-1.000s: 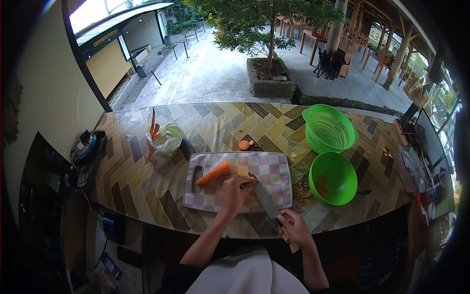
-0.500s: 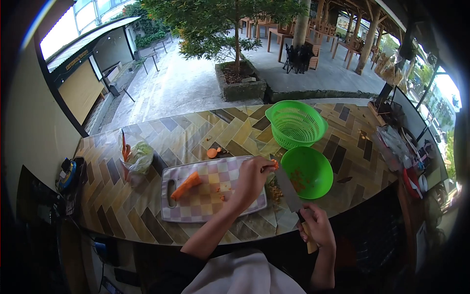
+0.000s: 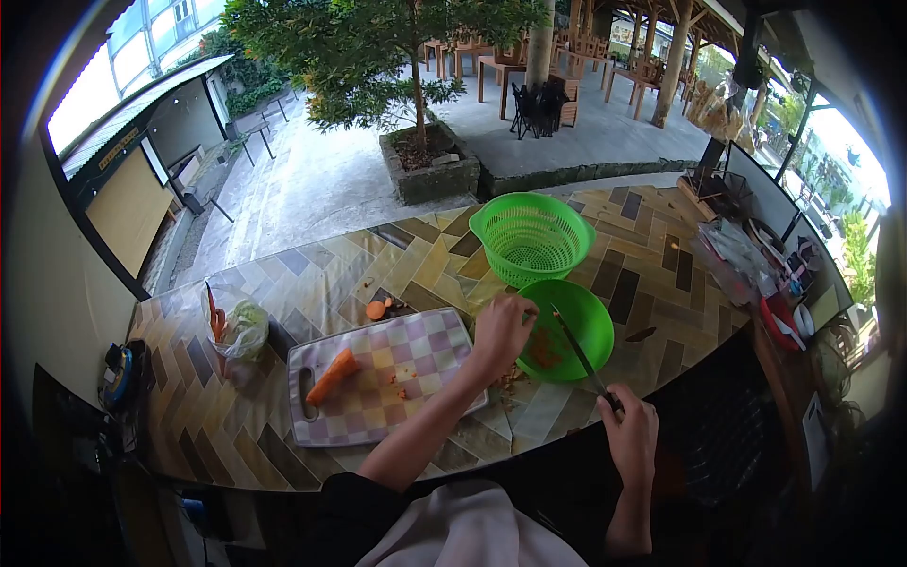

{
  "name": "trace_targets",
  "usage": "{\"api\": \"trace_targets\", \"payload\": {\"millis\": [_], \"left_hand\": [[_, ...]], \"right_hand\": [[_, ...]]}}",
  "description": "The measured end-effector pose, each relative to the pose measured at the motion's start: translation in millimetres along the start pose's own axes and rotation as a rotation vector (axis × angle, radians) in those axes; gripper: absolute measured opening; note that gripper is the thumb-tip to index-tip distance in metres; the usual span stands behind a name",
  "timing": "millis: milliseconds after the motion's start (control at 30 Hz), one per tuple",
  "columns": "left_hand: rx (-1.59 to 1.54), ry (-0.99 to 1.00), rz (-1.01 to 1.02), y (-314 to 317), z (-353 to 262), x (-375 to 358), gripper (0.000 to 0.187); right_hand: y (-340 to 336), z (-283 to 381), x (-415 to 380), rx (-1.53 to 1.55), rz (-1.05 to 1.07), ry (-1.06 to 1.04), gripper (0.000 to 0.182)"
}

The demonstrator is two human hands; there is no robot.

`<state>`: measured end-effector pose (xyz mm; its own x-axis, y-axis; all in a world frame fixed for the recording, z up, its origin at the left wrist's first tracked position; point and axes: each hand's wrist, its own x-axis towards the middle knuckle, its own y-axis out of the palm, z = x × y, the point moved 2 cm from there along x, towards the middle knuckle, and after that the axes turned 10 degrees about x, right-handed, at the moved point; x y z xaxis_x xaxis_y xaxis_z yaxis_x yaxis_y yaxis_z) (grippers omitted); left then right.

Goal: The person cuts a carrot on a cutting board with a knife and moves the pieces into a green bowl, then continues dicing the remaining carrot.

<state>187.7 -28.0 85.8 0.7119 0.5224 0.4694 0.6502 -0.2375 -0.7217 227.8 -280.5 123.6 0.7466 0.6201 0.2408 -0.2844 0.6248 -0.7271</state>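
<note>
My right hand (image 3: 631,430) grips a kitchen knife (image 3: 584,357) by its handle. The blade slants up and left over a green bowl (image 3: 595,317), with small orange bits near its tip. Finely chopped carrot (image 3: 542,350) lies inside the bowl. Over the bowl's left rim is my left hand (image 3: 505,331), its fingers pinched together; whatever is between them cannot be made out. To the left, a carrot piece (image 3: 333,376) rests on the checkered cutting board (image 3: 368,430), with several orange crumbs beside it.
A green colander (image 3: 534,231) stands just behind the bowl. Carrot ends (image 3: 376,310) lie beyond the board. At the left sits a plastic bag (image 3: 244,331) with vegetables. Clutter and plastic packets (image 3: 737,255) line the table's right end.
My left hand has moved to the bowl's rim, and the orange bits at its fingertips no longer show. The knife has turned edge-on over the bowl. The whole view has shifted slightly.
</note>
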Motion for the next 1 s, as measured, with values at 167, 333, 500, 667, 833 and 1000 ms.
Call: {"api": "trace_targets", "payload": {"millis": [167, 333, 500, 667, 833, 1000], "left_hand": [[-0.171, 0.067, -0.108, -2.5, 2.9, 1.6, 0.022], [-0.408, 0.037, 0.094, 2.9, 1.0, 6.5, 0.022], [-0.421, 0.095, 0.133, 23.8, 19.9, 7.0, 0.023], [-0.388, 0.095, 0.03, 8.8, 1.3, 3.3, 0.022], [-0.451, 0.087, 0.117, 10.9, -8.6, 1.9, 0.022], [-0.413, 0.048, 0.073, 32.1, 16.9, -1.6, 0.022]], "right_hand": [[1.5, -6.1, 2.7, 0.262, 0.085, 0.161, 0.024], [-3.5, -1.7, 2.1, 0.401, 0.154, 0.281, 0.024], [-5.5, -8.6, -1.8, 0.469, 0.119, 0.31, 0.019], [-5.9, -14.9, -5.7, 0.5, 0.116, 0.329, 0.02], [-5.2, -10.5, -5.2, 0.494, 0.106, 0.323, 0.02], [-5.2, -12.0, -5.3, 0.495, 0.104, 0.335, 0.019]]}}
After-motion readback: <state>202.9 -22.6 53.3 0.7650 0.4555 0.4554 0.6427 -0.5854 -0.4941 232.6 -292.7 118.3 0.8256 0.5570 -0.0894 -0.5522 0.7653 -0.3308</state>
